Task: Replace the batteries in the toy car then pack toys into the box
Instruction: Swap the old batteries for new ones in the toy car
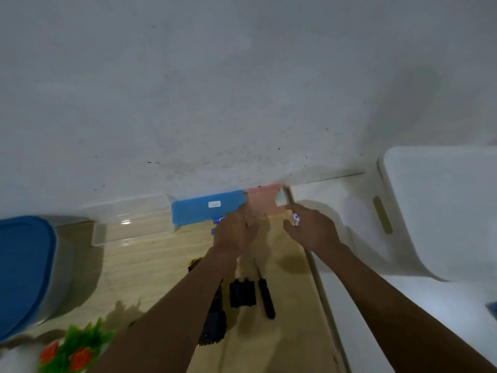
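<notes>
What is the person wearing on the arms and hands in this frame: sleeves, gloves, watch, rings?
Both forearms are bare to the picture's edge, no sleeve in view. The left hand and right hand are ungloved, with no watch or band at either wrist. A small white-and-purple thing sits at the right fingers; blur hides whether it is worn.

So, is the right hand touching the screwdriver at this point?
Apart. The head view shows the screwdriver lying on the table, while the right hand is well beyond it, with bare wood plainly between them.
</notes>
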